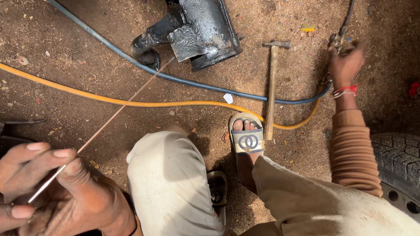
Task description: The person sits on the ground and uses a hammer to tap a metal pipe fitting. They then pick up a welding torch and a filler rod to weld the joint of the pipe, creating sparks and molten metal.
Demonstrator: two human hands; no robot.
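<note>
The left hand (52,183) pinches a thin rod (113,118) whose far tip nears the black pipe (197,30). The right hand (345,63) closes around a torch (339,41), a hammer (272,87) just beside it.

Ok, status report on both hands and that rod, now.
Left hand pinching thin metal rod, tip near black metal part. Right hand gripping torch valve where the hoses end. Hammer lies clear.

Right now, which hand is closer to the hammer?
Right. The right hand grips the torch just beside the hammer; the left hand, pinching a thin rod, is far across.
</note>
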